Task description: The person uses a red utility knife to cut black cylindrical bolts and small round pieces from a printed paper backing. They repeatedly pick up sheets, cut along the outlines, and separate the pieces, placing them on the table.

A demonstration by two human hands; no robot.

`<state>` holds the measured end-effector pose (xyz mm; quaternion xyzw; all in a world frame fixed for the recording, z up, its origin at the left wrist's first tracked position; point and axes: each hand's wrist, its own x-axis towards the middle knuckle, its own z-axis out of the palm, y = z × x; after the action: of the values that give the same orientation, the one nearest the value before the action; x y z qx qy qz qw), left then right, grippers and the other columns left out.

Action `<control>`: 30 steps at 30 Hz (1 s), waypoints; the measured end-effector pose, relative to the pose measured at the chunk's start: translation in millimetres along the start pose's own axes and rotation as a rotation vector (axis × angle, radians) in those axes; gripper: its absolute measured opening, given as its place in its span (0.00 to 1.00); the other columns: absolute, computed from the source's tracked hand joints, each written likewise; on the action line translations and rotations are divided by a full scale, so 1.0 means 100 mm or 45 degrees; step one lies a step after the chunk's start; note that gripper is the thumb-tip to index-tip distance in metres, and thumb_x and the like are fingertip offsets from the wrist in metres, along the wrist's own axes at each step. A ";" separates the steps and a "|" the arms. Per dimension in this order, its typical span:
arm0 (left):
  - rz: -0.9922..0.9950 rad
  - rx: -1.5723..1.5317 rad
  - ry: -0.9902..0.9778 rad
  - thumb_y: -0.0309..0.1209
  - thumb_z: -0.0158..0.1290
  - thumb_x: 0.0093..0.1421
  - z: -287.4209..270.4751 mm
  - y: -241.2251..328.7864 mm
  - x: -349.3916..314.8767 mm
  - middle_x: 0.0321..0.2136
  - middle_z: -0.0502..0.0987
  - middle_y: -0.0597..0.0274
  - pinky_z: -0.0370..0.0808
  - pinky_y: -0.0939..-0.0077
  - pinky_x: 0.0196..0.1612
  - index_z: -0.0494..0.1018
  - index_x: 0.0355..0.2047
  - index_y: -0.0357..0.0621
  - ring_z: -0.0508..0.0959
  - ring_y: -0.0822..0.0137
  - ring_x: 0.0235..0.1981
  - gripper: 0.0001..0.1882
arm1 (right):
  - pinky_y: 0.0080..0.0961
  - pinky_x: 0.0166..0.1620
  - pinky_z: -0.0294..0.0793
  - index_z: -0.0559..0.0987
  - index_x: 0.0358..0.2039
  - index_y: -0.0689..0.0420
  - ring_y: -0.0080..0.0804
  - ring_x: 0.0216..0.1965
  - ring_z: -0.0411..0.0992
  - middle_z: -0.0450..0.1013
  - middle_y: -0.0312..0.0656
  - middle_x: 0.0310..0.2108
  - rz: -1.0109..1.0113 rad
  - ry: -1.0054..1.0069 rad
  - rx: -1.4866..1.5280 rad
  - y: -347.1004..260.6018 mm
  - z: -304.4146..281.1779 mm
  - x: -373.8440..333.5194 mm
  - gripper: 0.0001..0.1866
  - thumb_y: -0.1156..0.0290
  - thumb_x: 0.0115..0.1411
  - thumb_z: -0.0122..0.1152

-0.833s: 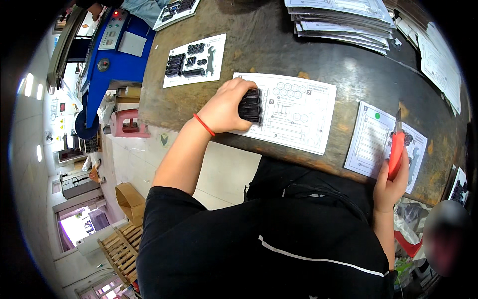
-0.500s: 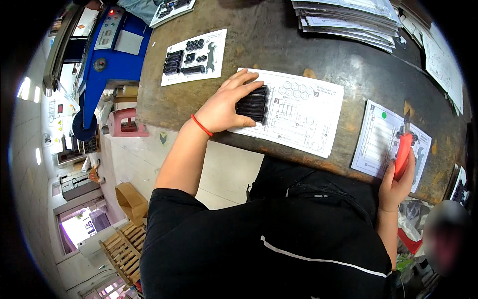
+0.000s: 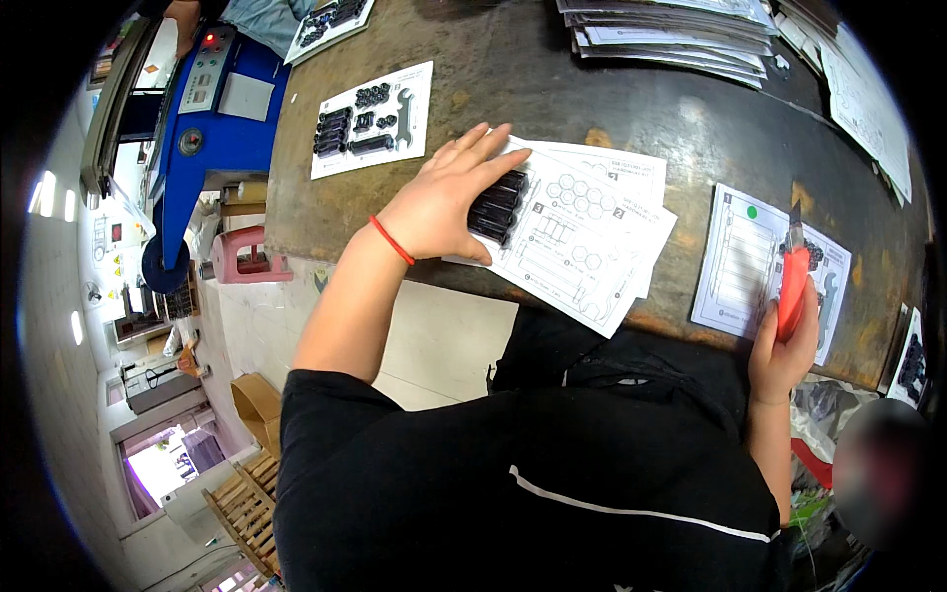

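I see a white paper sheet (image 3: 245, 98) on the blue metal machine (image 3: 240, 140); below that machine in my view come a pink plastic stool (image 3: 220, 259) and, farther down, a brown cardboard box (image 3: 258, 407) and a slatted wooden pallet (image 3: 243, 508).

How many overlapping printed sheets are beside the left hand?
2: the upper sheet, just right of the left hand, and the lower sheet, showing past its far and right edges. More could be hidden beneath.
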<state>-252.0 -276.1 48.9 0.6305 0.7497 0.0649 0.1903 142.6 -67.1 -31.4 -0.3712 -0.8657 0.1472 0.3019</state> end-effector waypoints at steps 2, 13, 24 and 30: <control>0.042 0.091 -0.031 0.34 0.76 0.23 0.01 0.06 0.06 0.70 0.51 0.51 0.51 0.53 0.71 0.56 0.68 0.60 0.50 0.48 0.71 0.67 | 0.35 0.59 0.66 0.68 0.60 0.67 0.48 0.57 0.70 0.70 0.57 0.56 -0.037 0.016 -0.026 0.03 0.00 0.00 0.27 0.77 0.60 0.59; -0.084 0.296 -0.063 0.51 0.76 0.25 0.08 0.14 0.10 0.68 0.52 0.42 0.53 0.47 0.69 0.52 0.69 0.59 0.51 0.39 0.69 0.69 | 0.34 0.59 0.66 0.68 0.60 0.65 0.46 0.56 0.70 0.70 0.54 0.57 0.022 0.006 0.010 0.00 0.00 0.01 0.27 0.77 0.60 0.59; -0.381 -0.173 0.543 0.43 0.74 0.35 0.49 0.03 -0.25 0.57 0.68 0.49 0.64 0.57 0.62 0.69 0.59 0.42 0.66 0.47 0.59 0.49 | 0.33 0.49 0.73 0.66 0.62 0.57 0.40 0.47 0.74 0.72 0.49 0.49 0.080 -0.483 0.775 -1.07 0.52 0.54 0.32 0.82 0.54 0.55; -0.148 -0.211 0.629 0.41 0.72 0.37 0.52 -0.10 -0.21 0.55 0.71 0.53 0.65 0.58 0.61 0.72 0.54 0.43 0.69 0.50 0.57 0.42 | 0.38 0.48 0.76 0.69 0.59 0.53 0.50 0.49 0.74 0.72 0.48 0.52 -0.251 -0.611 0.353 -1.44 0.74 0.57 0.36 0.73 0.48 0.70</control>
<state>-239.6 -306.1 1.7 0.5337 0.8005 0.2668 0.0559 -14.6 -125.5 3.9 -0.1953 -0.9158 0.3177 0.1494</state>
